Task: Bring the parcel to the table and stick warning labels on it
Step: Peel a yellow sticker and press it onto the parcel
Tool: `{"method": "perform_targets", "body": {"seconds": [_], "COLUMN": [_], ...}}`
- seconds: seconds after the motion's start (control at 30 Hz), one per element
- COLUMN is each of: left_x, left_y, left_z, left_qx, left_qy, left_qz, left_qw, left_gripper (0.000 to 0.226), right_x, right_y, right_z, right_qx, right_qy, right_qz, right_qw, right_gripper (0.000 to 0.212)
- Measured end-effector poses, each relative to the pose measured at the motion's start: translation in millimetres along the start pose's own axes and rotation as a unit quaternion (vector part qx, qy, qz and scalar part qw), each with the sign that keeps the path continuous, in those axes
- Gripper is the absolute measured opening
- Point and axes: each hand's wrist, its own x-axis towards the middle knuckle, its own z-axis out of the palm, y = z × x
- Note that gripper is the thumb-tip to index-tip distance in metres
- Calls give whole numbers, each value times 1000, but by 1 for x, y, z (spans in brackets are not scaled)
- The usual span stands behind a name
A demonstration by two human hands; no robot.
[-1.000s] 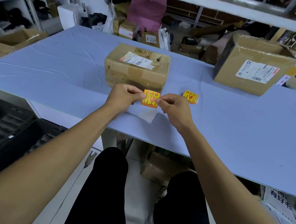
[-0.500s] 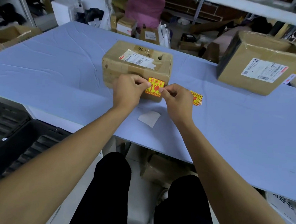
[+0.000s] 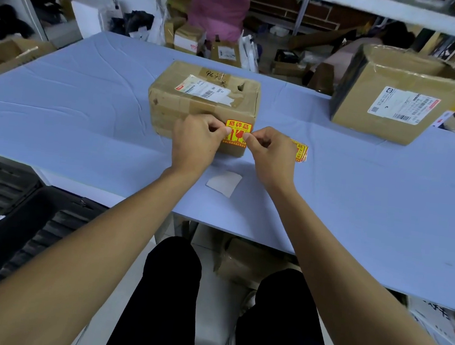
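A brown cardboard parcel with a white shipping slip on top stands on the light blue table. A yellow and red warning label lies against the right part of its near side. My left hand pinches the label's left edge and my right hand pinches its right edge. A small stack of the same labels rests on the table just right of my right hand, partly hidden by it. A white backing paper lies on the table below my hands.
A bigger cardboard box with a shipping slip stands at the table's back right. Black plastic crates sit on the floor to the left. Several boxes and a person in pink are behind the table.
Both hands carried the label forward from above the table's front part to the parcel's near side, where it now lies against the cardboard. The backing paper stays on the table.
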Motion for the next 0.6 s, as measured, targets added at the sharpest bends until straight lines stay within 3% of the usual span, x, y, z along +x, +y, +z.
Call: {"method": "perform_targets", "body": {"seconds": [0.6], "left_x": [7], "left_y": [-2], "left_z": [1], "left_qx": [18], "left_qy": [-23], "left_qz": [-8], "left_qw": [1000], "left_gripper": [18], "right_x": [10], "right_y": [-2], "right_z": [3], "right_qx": [-31], "right_qy": [-14], "right_qz": [13], "right_qw": [999], "right_gripper": [30]}}
